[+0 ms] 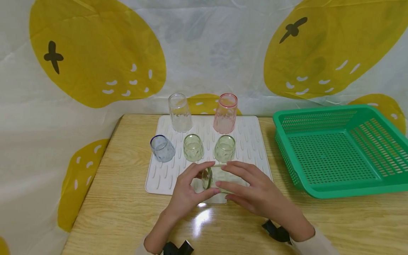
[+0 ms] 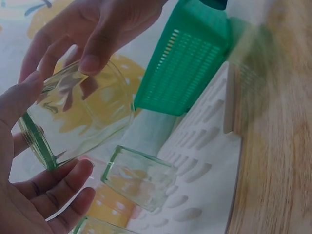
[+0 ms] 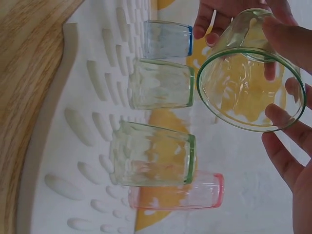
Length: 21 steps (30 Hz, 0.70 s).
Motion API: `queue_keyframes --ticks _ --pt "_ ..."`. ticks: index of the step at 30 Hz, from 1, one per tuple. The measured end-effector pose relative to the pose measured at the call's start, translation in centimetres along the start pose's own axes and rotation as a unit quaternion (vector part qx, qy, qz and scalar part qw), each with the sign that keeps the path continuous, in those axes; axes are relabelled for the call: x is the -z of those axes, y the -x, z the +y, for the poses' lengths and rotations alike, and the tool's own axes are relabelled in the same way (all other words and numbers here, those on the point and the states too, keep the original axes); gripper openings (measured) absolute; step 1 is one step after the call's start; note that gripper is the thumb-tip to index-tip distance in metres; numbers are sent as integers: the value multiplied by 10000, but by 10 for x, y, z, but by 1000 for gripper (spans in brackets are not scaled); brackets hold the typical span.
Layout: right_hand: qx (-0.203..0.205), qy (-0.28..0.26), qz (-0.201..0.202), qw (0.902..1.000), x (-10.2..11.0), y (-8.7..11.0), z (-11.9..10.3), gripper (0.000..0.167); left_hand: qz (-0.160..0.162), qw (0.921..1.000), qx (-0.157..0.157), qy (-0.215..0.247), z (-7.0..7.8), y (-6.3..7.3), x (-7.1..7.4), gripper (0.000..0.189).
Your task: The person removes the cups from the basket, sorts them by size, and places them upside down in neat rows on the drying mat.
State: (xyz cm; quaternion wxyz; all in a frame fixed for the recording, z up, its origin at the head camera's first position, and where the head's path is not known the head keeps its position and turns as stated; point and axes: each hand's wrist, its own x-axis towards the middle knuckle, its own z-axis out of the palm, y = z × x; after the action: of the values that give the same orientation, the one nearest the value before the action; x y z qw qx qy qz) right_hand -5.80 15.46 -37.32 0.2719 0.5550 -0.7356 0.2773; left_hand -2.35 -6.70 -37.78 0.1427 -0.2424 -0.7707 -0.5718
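Observation:
Both hands hold one pale green drinking glass on its side above the front of a white ridged mat. My left hand grips the end with the thick green ring, thumb below and fingers above in the head view. My right hand has its thumb and bent fingers around the other end. That open rim faces the right wrist view, where the glass looks transparent with nothing inside. Just beyond the hands, two short green glasses stand on the mat.
A short blue glass stands at the mat's left. Behind are a tall clear glass and a tall pink glass. To the right sits a green plastic basket on the wooden table. A lemon-patterned cloth hangs behind.

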Motion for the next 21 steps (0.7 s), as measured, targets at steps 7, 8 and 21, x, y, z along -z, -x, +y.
queue_keyframes --ticks 7,8,21 --pt "-56 73 -72 9999 -3 4 0 36 29 9999 -88 -127 -27 8 -5 64" --pt "-69 69 -92 9999 -4 5 0 36 34 9999 -92 -128 -28 9 -6 65" --pt "-330 -5 -467 9984 -11 10 -2 48 135 9989 -249 -386 -31 10 -10 61"
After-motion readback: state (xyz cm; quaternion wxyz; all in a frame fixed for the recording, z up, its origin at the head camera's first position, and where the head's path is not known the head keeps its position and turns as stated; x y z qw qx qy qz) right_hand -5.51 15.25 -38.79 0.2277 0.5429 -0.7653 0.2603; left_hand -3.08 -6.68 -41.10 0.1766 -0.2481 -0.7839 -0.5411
